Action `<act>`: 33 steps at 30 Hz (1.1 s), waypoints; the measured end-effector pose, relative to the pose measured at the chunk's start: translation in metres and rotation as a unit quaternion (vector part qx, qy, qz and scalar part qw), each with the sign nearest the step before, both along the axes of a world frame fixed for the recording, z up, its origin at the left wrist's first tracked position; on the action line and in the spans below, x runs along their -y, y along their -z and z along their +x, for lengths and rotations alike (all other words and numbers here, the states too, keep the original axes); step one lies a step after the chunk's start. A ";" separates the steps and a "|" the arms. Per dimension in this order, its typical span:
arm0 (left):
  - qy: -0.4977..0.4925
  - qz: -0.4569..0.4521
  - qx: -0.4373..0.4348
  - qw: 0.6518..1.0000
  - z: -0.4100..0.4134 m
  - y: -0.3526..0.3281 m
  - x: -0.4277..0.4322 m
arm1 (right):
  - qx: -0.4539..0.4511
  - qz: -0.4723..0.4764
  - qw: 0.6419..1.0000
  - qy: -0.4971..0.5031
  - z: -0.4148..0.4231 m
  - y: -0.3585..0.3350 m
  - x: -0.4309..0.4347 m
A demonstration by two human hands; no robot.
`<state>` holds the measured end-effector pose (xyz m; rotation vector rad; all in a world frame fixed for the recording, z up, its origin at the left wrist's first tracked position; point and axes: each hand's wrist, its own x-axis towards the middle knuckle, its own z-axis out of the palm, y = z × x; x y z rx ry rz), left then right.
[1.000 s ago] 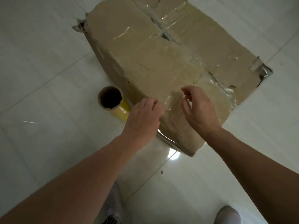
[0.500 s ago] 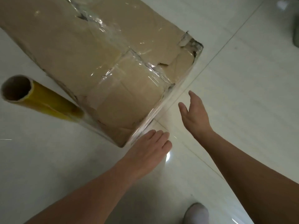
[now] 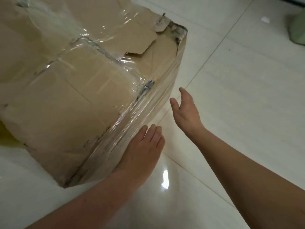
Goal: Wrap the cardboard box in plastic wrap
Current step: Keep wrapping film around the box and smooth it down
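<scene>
A large worn cardboard box point(image 3: 66, 100) fills the upper left, its top torn near the far corner. Clear plastic wrap point(image 3: 135, 116) lies stretched over its top and down its right side, shining along the edge. My left hand point(image 3: 142, 149) lies flat with straight fingers against the wrapped right side, low down. To its right, my right hand point(image 3: 184, 111) hovers open, fingers straight, a little apart from the box's side. A sliver of the yellow wrap roll point(image 3: 6, 138) shows at the left edge behind the box.
The box stands on a glossy white tiled floor point(image 3: 239, 96) with grout lines and a bright light reflection near my left wrist. A pale green object point(image 3: 297, 27) sits at the top right edge.
The view has moved closer and to the right, so the roll is almost out of sight. Both hands left the box top, came down to its right side and opened flat.
</scene>
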<state>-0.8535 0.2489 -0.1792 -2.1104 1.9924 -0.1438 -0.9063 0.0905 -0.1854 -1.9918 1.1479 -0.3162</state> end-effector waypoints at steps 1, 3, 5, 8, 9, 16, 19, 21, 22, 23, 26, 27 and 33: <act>0.011 0.014 0.044 0.999 0.003 0.002 0.007 | 0.016 0.012 1.000 0.019 0.004 0.007 0.006; 0.024 0.066 0.122 0.990 0.010 0.001 0.018 | 0.043 0.035 0.997 0.051 0.011 0.024 0.015; 0.003 0.041 0.180 0.983 0.017 -0.008 0.031 | 0.062 0.049 0.995 0.061 0.018 0.041 0.020; 0.061 0.089 0.269 0.957 0.028 -0.009 0.036 | 0.089 0.048 0.993 0.057 0.025 0.061 0.020; 0.060 0.142 0.279 0.948 0.029 -0.015 0.036 | 0.105 0.041 0.992 0.057 0.028 0.066 0.019; 0.116 0.249 0.375 0.885 0.027 -0.026 0.032 | 0.202 0.036 0.974 0.100 0.041 0.084 0.002; 0.130 0.292 0.423 0.848 0.034 -0.028 0.033 | 0.272 0.096 0.948 0.133 0.054 0.085 -0.010; 0.141 0.306 0.453 0.826 0.041 -0.027 0.031 | 0.298 0.152 0.931 0.146 0.066 0.087 -0.020; 0.141 0.310 0.462 0.819 0.043 -0.027 0.030 | 0.309 0.174 0.922 0.153 0.073 0.088 -0.025; 0.142 0.316 0.469 0.813 0.045 -0.026 0.029 | 0.320 0.189 0.914 0.163 0.079 0.090 -0.030; 0.134 0.323 0.480 0.805 0.045 -0.025 0.029 | 0.343 0.205 0.895 0.198 0.091 0.094 -0.035; 0.135 0.318 0.476 0.809 0.046 -0.024 0.029 | 0.347 0.207 0.891 0.206 0.093 0.096 -0.035; 0.136 0.329 0.470 0.808 0.048 -0.022 0.030 | 0.373 0.207 0.874 0.233 0.103 0.103 -0.036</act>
